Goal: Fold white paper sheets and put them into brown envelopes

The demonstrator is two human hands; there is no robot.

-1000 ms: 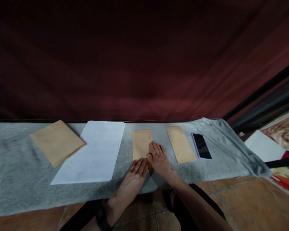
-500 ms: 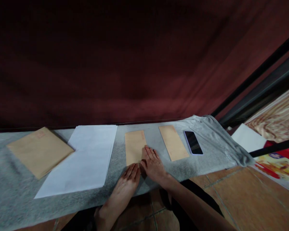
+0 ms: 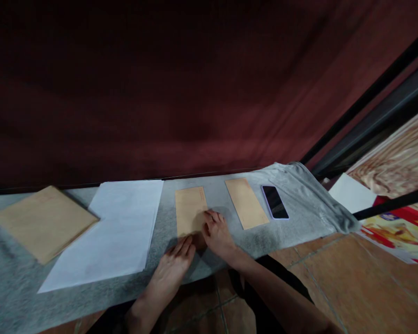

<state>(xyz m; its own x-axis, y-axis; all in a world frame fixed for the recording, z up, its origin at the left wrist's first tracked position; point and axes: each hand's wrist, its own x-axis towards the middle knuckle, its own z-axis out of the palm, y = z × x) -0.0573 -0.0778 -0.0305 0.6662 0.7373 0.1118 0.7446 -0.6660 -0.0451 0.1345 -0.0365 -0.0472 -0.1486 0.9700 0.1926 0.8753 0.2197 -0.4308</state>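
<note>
A brown paper envelope [image 3: 190, 208] lies lengthwise in front of me, and both hands are at its near end. My left hand [image 3: 174, 262] is palm down, its fingers stretched out flat over the lower left corner. At the right edge, my right hand [image 3: 218, 234] has its fingers bent and drawn in on the envelope. The near edge between the hands is in shadow and partly covered, so I cannot tell whether it is folded. To the right lies a second brown envelope [image 3: 247, 204], touched by neither hand.
White paper sheets [image 3: 121, 232] lie to the left, partly under a stack of larger brown envelopes [image 3: 45, 222]. A phone [image 3: 276, 202] rests at the right on the grey cloth [image 3: 306, 208]. Behind hangs a dark red curtain [image 3: 195, 116]. A colourful box [image 3: 400, 232] stands on the tiled floor [image 3: 372, 283].
My right hand's fingers have gone from lying flat to bent at the envelope's edge. My left hand stays at the near corner. The whole view has shifted slightly.
</note>
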